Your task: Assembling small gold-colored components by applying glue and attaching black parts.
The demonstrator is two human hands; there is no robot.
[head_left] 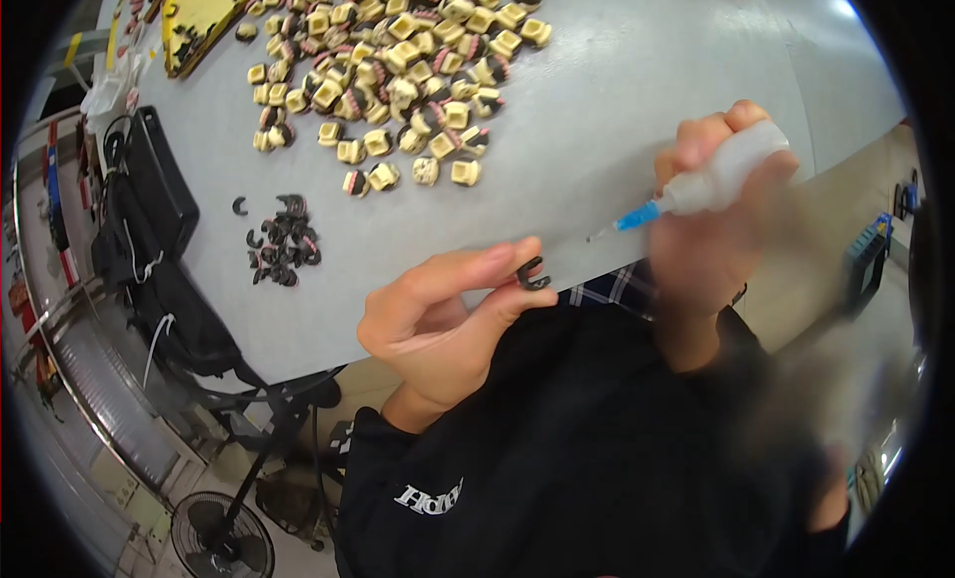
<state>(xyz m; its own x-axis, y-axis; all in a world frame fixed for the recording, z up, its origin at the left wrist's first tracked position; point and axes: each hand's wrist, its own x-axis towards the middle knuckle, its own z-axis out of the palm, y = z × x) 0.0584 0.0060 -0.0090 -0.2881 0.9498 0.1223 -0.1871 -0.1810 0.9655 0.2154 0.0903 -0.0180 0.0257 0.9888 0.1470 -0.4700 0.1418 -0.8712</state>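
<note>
Between the thumb and forefinger of my left hand (438, 314) is a small black C-shaped piece (534, 275), held over the near edge of the grey table. My right hand (711, 210) is wrapped round a translucent white squeeze bottle (731, 170) with a blue needle tip (637, 216). The tip slants down and left toward the black piece and stays a short way apart from it. To the left of my left hand lies a small heap of similar black curved pieces (286, 242), some with pink on them.
A large pile of small cream, black and pink parts (398, 66) covers the table's far middle. A yellow tray (204, 21) sits at the far left. A black bag-like item (154, 190) lies along the left edge. Below stands a fan (221, 538).
</note>
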